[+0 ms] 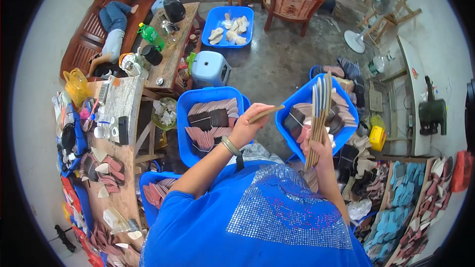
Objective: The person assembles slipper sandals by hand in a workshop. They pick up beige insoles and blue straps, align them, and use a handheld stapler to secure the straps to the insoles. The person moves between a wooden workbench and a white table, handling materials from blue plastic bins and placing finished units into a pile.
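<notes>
View from above my own shoulders, seated among bins of shoe-insole blanks. My left hand (246, 127) is closed in a pinch grip on a single thin tan insole piece (267, 113), held nearly flat with its free end pointing right toward the stack. My right hand (321, 149) is wrapped shut around the lower end of a stack of insole pieces (317, 118), held upright on edge so that the fanned tops rise in front of the right blue bin (292, 100). That bin holds dark and pink pieces lying loosely; the left blue bin (185, 118), just beside my left hand, holds pink and dark brown pieces in neater rows. A third blue bin (146, 180) sits lower left by the wooden bench (123, 158), which carries further pink and white pieces; a blue tub of pale pieces (217, 20) stands well apart on the concrete floor (277, 64). As I judge it, the step in hand is joining the single piece to the stack. To do it well, I should keep the stack edges level, bring the piece in parallel to the outer face, match toe to toe, and loosen the right fingers only enough to admit it, since a slack grip would let the fan splay and spill into the bin.
</notes>
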Motion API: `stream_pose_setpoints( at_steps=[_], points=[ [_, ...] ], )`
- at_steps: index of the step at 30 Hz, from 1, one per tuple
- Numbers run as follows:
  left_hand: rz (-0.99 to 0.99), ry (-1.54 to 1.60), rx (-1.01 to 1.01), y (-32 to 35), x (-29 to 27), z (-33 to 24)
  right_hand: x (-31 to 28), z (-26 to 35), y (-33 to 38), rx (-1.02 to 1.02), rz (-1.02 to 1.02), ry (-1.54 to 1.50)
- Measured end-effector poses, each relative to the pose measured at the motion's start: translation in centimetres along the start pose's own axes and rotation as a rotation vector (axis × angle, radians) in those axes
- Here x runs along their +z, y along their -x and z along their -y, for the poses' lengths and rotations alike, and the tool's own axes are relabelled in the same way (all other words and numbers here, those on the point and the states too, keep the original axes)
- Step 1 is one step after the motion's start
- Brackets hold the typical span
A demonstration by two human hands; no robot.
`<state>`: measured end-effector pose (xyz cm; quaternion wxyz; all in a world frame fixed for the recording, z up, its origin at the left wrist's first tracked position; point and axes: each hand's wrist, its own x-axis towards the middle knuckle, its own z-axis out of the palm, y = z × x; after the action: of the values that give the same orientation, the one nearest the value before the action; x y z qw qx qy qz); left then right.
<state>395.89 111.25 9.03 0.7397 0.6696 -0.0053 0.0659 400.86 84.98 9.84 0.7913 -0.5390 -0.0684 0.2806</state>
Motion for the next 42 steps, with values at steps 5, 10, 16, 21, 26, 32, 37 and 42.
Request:
stream_pose_setpoints(
  at_steps=[5,10,16,21,26,32,37,42],
  points=[
    [-0.083,0.038,-0.024,-1.4,-3.6,-0.2,6.2,0.7,-6.0,0.031,0.160,0.410],
    [-0.242,0.053,-0.225,0.2,-7.2,-1.4,8.5,1.3,-10.5,0.156,0.295,0.110],
    [-0.529,0.377,-0.235,4.1,-8.7,0.6,10.8,2.1,-15.7,0.456,0.466,-0.410],
    [-0.785,0.560,-0.226,5.7,-9.3,1.2,12.0,0.8,-21.7,0.588,0.624,-0.563],
    [-1.024,0.621,-0.149,2.9,-10.9,1.4,13.2,1.0,-29.9,0.532,0.637,-0.345],
    [-1.049,0.707,-0.126,-10.4,-13.7,2.0,13.6,5.2,-41.1,0.342,0.602,0.034],
    [-0.874,0.697,-0.337,-25.9,-15.8,4.0,7.2,9.2,-50.0,0.381,0.468,0.072],
    [-0.687,0.717,-0.367,-39.5,-16.9,6.2,1.2,14.2,-56.6,0.238,0.265,0.105]
  ],
)
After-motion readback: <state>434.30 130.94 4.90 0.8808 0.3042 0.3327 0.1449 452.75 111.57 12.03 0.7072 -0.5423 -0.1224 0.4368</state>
